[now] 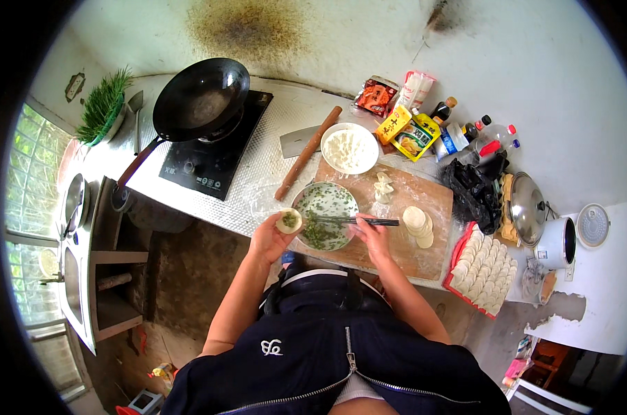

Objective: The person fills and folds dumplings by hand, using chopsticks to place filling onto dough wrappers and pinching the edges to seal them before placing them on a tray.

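My left hand (270, 238) cups a round dumpling wrapper (289, 220) with a bit of green filling in its middle. In my right hand (371, 237) is a pair of dark chopsticks (382, 222), whose tips reach into a white bowl (301, 202) of chopped green filling. The bowl stands between my two hands at the counter's near edge. Right of it, on a floured wooden board (396, 252), lie a stack of round wrappers (417, 220) and a small lump of dough (383, 188).
Behind the board are a bowl of flour (350, 149), a rolling pin (306, 155) and a cleaver (296, 142). A wok (203, 100) sits on an induction cooker (206, 176). Folded dumplings fill a red-edged tray (483, 270) at right. Seasoning packets (418, 136) and bottles (476, 128) line the wall.
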A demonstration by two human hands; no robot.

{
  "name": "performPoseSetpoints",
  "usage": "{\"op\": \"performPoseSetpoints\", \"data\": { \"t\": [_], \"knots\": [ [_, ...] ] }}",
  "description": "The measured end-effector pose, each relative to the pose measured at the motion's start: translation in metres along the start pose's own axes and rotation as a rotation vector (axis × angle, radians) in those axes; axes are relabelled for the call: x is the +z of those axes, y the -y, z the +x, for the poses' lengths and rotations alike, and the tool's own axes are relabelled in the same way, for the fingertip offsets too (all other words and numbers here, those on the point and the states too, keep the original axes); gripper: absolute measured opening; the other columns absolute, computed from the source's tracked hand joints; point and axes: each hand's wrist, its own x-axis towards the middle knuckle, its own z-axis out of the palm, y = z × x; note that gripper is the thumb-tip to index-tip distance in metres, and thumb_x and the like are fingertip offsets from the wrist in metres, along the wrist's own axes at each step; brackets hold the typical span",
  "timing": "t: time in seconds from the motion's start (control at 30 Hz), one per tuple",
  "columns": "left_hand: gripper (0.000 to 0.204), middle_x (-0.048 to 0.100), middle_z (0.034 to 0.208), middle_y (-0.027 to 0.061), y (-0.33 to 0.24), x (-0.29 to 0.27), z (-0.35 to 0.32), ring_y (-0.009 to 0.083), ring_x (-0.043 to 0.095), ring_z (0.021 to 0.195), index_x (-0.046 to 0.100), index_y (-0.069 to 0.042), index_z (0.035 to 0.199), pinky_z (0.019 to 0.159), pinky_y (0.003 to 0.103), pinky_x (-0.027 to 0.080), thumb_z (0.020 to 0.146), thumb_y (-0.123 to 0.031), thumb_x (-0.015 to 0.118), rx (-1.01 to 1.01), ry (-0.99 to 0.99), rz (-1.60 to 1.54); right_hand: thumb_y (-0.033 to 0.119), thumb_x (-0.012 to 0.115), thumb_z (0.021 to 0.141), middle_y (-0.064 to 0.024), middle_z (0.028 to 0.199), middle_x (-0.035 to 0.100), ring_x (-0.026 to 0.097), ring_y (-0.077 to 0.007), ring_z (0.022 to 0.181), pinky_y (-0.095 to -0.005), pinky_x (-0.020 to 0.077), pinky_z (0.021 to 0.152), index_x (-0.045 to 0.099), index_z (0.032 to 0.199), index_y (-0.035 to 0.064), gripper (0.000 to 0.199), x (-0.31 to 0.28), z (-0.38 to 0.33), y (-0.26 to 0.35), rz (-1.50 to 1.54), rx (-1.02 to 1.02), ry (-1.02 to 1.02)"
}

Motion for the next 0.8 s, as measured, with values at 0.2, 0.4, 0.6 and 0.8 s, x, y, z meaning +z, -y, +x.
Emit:
{"op": "performPoseSetpoints", "data": {
  "t": [0.2, 0.4, 0.6, 0.8],
  "knots": [
    [0.042, 0.053, 0.125, 0.0304, -0.004, -0.002, -0.003, 0.0420, 0.058, 0.113, 0.040, 0.016, 0.127, 0.099, 0.046, 0.051, 0.100, -0.016, 0.039, 0.010, -0.008, -0.010, 0.008, 0.063, 0.091, -0.0137, 0.106, 0.064, 0.067, -0.0251, 0.094, -0.0318, 0.0586, 0.082, 0.061, 0.112, -0.0038, 0.024, 0.009, 0.001, -0.003, 0.121, 0.119, -0.029],
    [0.042, 0.053, 0.124, 0.0305, -0.003, -0.008, -0.004, 0.0415, 0.057, 0.114, 0.039, 0.016, 0.127, 0.099, 0.046, 0.051, 0.101, -0.016, 0.037, 0.023, -0.013, -0.005, 0.007, 0.062, 0.091, -0.0145, 0.107, 0.065, 0.067, -0.0267, 0.098, -0.0330, 0.0583, 0.083, 0.060, 0.114, -0.0016, 0.025, 0.012, -0.008, 0.015, 0.256, 0.181, 0.014],
    [0.041, 0.054, 0.125, 0.0277, 0.001, 0.002, -0.005, 0.0394, 0.057, 0.116, 0.042, 0.014, 0.126, 0.101, 0.046, 0.049, 0.101, -0.018, 0.037, -0.041, 0.070, -0.030, 0.008, 0.061, 0.093, -0.0158, 0.110, 0.065, 0.067, -0.0250, 0.097, -0.0338, 0.0581, 0.084, 0.061, 0.114, -0.0005, 0.023, 0.039, -0.033, 0.050, 0.203, 0.127, 0.130],
    [0.042, 0.055, 0.126, 0.0244, 0.001, 0.018, -0.014, 0.0371, 0.056, 0.116, 0.046, 0.011, 0.125, 0.103, 0.046, 0.048, 0.101, -0.023, 0.039, -0.107, 0.168, -0.080, 0.008, 0.061, 0.093, -0.0152, 0.110, 0.066, 0.067, -0.0215, 0.093, -0.0326, 0.0578, 0.085, 0.061, 0.113, -0.0014, 0.022, 0.050, -0.048, 0.079, 0.092, 0.015, 0.230]
  ]
}}
